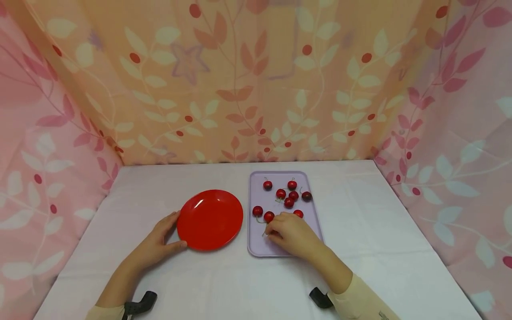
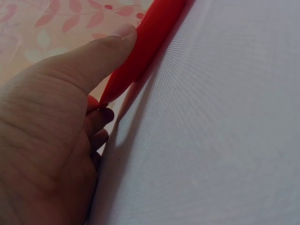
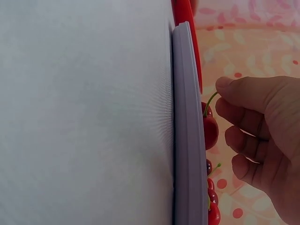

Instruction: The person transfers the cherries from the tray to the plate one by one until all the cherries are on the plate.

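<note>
Cherry (image 1: pixel 269 216) stem pinched by right hand (image 1: pixel 291 233); no writing visible.

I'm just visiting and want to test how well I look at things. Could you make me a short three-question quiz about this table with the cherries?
1. True or false: the red plate already has cherries on it.
2. Which hand touches the plate's rim?
A. left hand
B. right hand
C. neither
3. Fill in: the cherries lie on a lilac ____, beside the plate.

Key
1. False. The plate is bare.
2. A. Its thumb lies on the rim in the left wrist view; the right hand is at a cherry stem on the tray.
3. tray
</note>
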The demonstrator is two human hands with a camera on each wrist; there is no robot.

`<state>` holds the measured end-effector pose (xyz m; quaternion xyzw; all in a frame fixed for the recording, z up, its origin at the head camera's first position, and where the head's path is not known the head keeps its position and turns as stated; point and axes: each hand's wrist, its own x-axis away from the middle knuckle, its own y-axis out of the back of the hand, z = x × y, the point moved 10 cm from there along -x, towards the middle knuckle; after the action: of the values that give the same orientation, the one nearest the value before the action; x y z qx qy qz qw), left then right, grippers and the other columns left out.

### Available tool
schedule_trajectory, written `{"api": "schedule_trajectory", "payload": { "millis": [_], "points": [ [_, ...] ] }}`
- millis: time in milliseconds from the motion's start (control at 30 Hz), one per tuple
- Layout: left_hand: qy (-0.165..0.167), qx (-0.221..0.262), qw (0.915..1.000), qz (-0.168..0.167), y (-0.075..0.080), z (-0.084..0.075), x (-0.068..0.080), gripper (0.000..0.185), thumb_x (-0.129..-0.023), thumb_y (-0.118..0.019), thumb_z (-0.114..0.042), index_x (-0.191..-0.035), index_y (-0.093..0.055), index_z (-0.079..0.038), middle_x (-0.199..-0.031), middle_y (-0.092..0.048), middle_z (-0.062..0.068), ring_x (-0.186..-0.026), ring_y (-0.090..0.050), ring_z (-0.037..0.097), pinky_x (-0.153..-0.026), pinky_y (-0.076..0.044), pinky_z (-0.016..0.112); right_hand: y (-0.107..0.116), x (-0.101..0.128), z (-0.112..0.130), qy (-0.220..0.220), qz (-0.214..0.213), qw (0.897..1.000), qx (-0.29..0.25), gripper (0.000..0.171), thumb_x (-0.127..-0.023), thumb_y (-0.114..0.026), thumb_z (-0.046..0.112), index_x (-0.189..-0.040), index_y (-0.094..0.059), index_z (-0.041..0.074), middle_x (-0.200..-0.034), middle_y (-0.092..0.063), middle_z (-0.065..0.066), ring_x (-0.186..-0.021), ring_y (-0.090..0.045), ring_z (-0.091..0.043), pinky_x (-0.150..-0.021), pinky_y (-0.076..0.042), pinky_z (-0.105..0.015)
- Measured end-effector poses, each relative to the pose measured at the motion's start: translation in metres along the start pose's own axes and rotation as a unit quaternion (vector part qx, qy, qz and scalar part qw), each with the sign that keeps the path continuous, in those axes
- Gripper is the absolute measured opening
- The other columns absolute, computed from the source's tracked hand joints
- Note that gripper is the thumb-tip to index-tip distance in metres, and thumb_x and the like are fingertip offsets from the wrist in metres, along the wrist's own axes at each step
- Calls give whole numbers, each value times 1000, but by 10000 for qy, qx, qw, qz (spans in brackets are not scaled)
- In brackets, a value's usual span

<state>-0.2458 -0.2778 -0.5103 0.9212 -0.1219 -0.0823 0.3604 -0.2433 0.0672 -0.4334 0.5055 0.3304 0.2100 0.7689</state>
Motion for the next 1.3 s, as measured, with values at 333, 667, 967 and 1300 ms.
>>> {"api": "schedule_trajectory", "payload": {
  "millis": [333, 667, 967, 1300],
  "points": [
    [-25, -35, 10000, -62, 1, 3, -1, 98, -85, -82, -42, -163, -29, -14, -165, -29, 19, -150, -25, 47, -109, -35, 72, 10, -4, -10, -815, -143, 9961, -306, 9, -86, -82, 19, -89, -76, 26, -84, -66, 17, -82, -57, -6, -74, -52, -25],
    [106, -59, 9999, -55, -2, 8, 4, 100, -84, -83, -45, -163, -29, -17, -166, -28, 17, -151, -24, 45, -110, -35, 72, 27, -4, -25, -1427, -286, 9860, -811, 15, -87, -78, 16, -88, -69, 28, -85, -62, 18, -85, -58, -8, -76, -54, -26],
    [102, -25, 9999, -64, -2, 5, 2, 98, -85, -82, -45, -163, -30, -17, -166, -29, 17, -151, -25, 44, -110, -35, 72, 44, -24, -29, -1151, -522, 9886, -818, 17, -84, -75, 5, -87, -66, 20, -84, -62, 11, -84, -56, -11, -77, -53, -29],
    [187, -102, 9998, -14, -1, 4, -1, 100, -84, -82, -48, -163, -29, -17, -167, -27, 17, -152, -23, 44, -110, -33, 73, 56, -59, -15, -1009, -715, 9862, -1097, 14, -88, -74, 5, -91, -70, 18, -90, -67, 7, -87, -61, -14, -81, -57, -30]
  ]
}}
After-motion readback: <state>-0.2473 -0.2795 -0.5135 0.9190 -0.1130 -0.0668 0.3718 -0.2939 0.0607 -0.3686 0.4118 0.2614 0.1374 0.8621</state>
